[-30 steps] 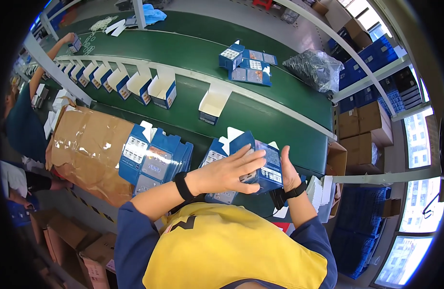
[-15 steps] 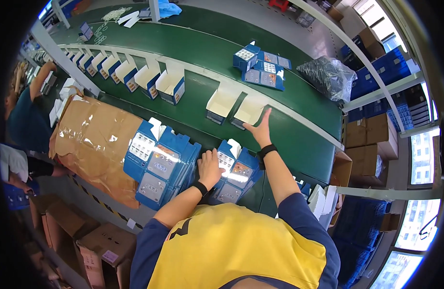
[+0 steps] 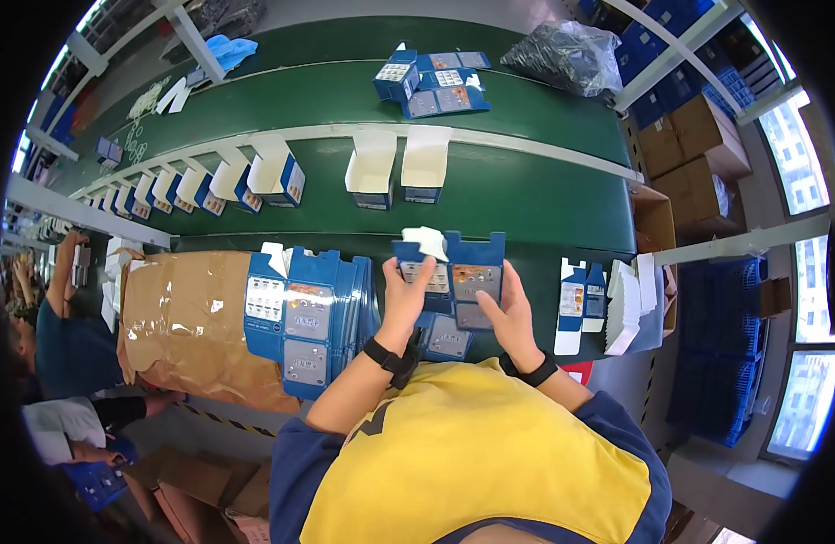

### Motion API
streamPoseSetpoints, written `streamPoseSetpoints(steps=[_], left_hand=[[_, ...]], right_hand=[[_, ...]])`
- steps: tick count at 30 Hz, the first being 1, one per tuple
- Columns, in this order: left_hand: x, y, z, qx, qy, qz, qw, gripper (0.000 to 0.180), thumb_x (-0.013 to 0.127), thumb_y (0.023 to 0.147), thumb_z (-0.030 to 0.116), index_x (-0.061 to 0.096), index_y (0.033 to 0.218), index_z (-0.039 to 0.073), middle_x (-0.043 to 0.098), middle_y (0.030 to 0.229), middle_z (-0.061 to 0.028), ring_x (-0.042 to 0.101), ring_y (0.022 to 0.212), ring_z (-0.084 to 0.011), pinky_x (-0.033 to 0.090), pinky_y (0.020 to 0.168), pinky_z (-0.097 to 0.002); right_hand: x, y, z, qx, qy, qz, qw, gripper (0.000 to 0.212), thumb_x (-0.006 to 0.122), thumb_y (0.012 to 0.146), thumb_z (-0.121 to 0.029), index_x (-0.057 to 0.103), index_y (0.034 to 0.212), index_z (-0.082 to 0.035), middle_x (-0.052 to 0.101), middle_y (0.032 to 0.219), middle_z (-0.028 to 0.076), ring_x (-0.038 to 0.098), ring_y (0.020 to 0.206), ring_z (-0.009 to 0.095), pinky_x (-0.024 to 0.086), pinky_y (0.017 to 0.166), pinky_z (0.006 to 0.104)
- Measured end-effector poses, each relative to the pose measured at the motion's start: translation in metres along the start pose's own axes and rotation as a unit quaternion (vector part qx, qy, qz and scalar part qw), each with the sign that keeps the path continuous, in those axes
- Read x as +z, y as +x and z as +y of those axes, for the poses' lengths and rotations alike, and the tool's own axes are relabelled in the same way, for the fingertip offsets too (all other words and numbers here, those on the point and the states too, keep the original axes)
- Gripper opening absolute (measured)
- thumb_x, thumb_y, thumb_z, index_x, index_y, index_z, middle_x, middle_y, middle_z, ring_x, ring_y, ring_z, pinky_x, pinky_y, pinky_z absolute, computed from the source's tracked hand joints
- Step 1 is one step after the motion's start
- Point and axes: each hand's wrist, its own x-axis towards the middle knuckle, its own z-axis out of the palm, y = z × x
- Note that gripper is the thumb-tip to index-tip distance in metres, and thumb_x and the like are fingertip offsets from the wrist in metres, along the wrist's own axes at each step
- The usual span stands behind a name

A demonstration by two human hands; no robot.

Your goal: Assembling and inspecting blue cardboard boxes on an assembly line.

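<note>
Left hand (image 3: 405,297) and right hand (image 3: 515,319) have fingers clamped on opposite sides of a flattish blue carton (image 3: 469,279) at frame centre, thumbs on its face; looks like the pre-opening step, next move probably calls for squaring its panels.

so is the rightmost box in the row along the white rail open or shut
Open: the box has its white flap raised on the far side, and its white inside shows.

Both hands (image 3: 405,304) (image 3: 517,325) hold a blue carton blank (image 3: 475,267) — open boxes (image 3: 373,176) stand beyond.
</note>
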Motion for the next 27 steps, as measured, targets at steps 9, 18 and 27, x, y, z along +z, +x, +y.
streamPoseSetpoints(steps=[9,18,27], left_hand=[[0.010,-0.050,0.079,0.100,0.030,-0.213,0.972,0.090,0.075,0.074,0.038,0.022,0.136,-0.001,0.046,0.126,-0.0154,0.048,0.112,-0.0218,0.039,0.091,-0.0314],[0.009,-0.068,0.072,0.278,0.200,-0.237,0.909,0.112,0.081,0.065,0.029,0.006,0.144,0.005,0.029,0.138,-0.0221,0.035,0.126,-0.0313,0.026,0.106,-0.0384],[-0.003,-0.062,0.096,0.542,0.287,-0.216,0.759,0.109,0.081,0.061,0.016,0.010,0.144,0.012,0.035,0.131,-0.0224,0.042,0.119,-0.0373,0.025,0.105,-0.0537]], right_hand=[[0.002,0.003,-0.064,-0.185,-0.061,-0.179,0.964,0.111,0.081,0.067,-0.027,0.006,0.145,-0.006,0.040,0.133,0.013,0.040,0.122,0.022,0.032,0.102,0.0323],[0.017,0.017,-0.089,-0.239,0.103,-0.106,0.960,0.130,0.090,0.048,-0.036,0.009,0.145,-0.008,0.034,0.139,0.013,0.038,0.125,0.023,0.029,0.104,0.0349],[-0.001,-0.004,-0.125,-0.127,0.068,-0.215,0.966,0.112,0.086,0.056,-0.039,0.023,0.142,-0.005,0.037,0.138,0.016,0.036,0.128,0.023,0.028,0.105,0.0350]])
